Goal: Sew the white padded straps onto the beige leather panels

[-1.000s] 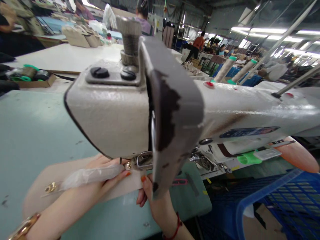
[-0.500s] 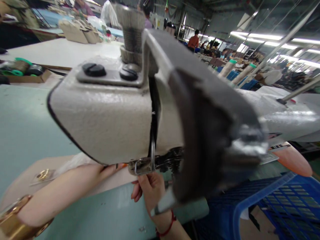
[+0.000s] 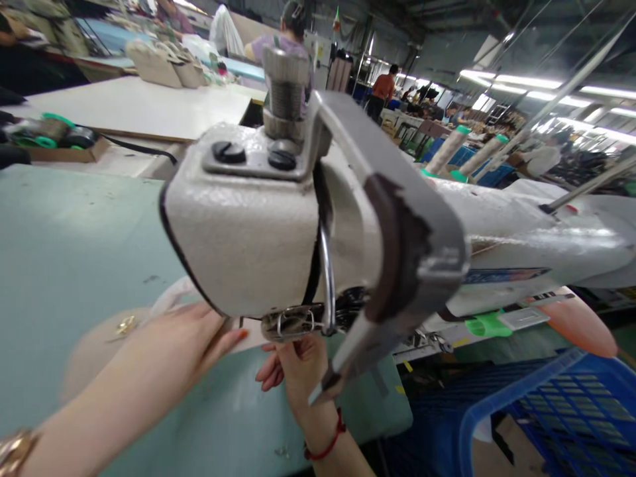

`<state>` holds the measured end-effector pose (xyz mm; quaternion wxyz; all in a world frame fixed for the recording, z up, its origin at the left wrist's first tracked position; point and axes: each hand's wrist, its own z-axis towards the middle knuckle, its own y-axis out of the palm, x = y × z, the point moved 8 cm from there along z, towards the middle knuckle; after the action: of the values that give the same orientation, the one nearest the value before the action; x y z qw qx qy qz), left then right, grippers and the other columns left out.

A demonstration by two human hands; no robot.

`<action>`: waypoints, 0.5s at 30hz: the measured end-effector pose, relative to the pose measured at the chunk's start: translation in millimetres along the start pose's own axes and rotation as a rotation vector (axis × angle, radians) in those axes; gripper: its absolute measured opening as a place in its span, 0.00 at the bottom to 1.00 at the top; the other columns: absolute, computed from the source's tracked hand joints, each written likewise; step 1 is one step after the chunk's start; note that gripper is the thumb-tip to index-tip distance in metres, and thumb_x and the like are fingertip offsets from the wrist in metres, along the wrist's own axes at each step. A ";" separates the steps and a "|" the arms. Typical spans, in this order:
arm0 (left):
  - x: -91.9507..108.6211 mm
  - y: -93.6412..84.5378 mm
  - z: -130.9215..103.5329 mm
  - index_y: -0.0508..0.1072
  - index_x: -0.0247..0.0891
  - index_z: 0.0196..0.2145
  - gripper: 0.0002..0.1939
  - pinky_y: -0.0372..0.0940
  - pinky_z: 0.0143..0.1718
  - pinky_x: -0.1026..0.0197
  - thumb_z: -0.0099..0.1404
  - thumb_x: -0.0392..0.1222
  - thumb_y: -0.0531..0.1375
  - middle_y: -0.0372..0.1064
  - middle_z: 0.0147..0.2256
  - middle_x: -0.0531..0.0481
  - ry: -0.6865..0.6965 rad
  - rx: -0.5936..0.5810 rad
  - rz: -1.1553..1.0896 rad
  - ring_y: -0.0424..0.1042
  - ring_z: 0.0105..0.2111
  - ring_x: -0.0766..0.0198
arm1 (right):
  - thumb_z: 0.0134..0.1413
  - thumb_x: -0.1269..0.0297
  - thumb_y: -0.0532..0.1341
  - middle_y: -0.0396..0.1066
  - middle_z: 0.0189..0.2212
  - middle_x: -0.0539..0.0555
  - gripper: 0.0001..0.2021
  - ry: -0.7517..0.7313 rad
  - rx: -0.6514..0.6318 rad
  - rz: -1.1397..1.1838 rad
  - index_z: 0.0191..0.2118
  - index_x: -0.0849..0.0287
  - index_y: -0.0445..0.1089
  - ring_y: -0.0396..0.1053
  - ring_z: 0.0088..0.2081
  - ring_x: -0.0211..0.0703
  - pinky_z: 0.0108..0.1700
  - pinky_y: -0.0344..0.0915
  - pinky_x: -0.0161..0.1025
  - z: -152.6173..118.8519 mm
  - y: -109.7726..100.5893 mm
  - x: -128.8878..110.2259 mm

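The white head of a sewing machine fills the middle of the view and hides part of the work. Under it lies a beige leather-like piece with a gold metal fitting on its left part. My left hand rests on this piece left of the presser area, thumb stretched apart, other fingertips partly behind the machine head. Just below the needle area, my right hand pinches the near edge of the piece between thumb and index finger; its other fingers are loosely curled. The exact contact is partly hidden by the machine.
The pale green table spreads to the left. A blue plastic basket with scraps stands at lower right. Thread cones stand behind the machine arm. Beige bags sit on a white table; several people are farther back.
The view has pulled back, so the machine head looks smaller. My left hand and the beige piece appear farther right, with more of the hand showing. My right hand stays near the needle area.
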<state>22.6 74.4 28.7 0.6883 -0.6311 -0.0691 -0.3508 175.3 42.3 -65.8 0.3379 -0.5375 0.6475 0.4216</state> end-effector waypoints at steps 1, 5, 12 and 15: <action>6.4 7.9 -20.9 0.76 0.44 0.37 0.13 0.68 0.41 0.41 0.62 0.53 0.57 0.75 0.35 0.47 0.044 0.003 0.087 0.73 0.36 0.47 | 0.48 0.37 0.56 0.68 0.15 0.55 0.30 0.007 0.002 -0.001 0.27 0.66 0.69 0.61 0.13 0.32 0.15 0.53 0.26 -0.1 -0.2 -0.4; 5.7 57.1 -81.8 0.74 0.50 0.44 0.12 0.68 0.41 0.63 0.60 0.45 0.61 0.75 0.42 0.50 -0.124 0.064 -0.413 0.73 0.41 0.57 | 0.47 0.38 0.57 0.66 0.13 0.54 0.29 0.000 0.005 -0.013 0.25 0.66 0.69 0.60 0.13 0.32 0.15 0.54 0.26 -2.4 -0.7 -6.7; 21.2 130.9 -29.2 0.74 0.34 0.33 0.26 0.61 0.26 0.63 0.60 0.63 0.55 0.61 0.18 0.52 -0.620 -0.180 -1.702 0.64 0.22 0.64 | 0.50 0.37 0.57 0.66 0.14 0.53 0.30 -0.038 -0.026 -0.095 0.27 0.67 0.70 0.61 0.14 0.32 0.18 0.59 0.28 -3.8 -2.0 -18.2; 17.7 116.3 -13.4 0.70 0.35 0.24 0.24 0.63 0.31 0.60 0.62 0.59 0.54 0.61 0.16 0.53 -0.617 -0.208 -1.520 0.63 0.21 0.64 | 0.51 0.37 0.57 0.67 0.15 0.53 0.30 -0.087 -0.034 -0.108 0.28 0.67 0.70 0.62 0.15 0.32 0.18 0.59 0.27 -6.7 -3.4 -18.6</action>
<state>97.4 50.1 -59.7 0.1514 -0.5407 -0.6302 -0.5362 182.4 43.6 -47.1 0.3790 -0.5583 0.5951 0.4365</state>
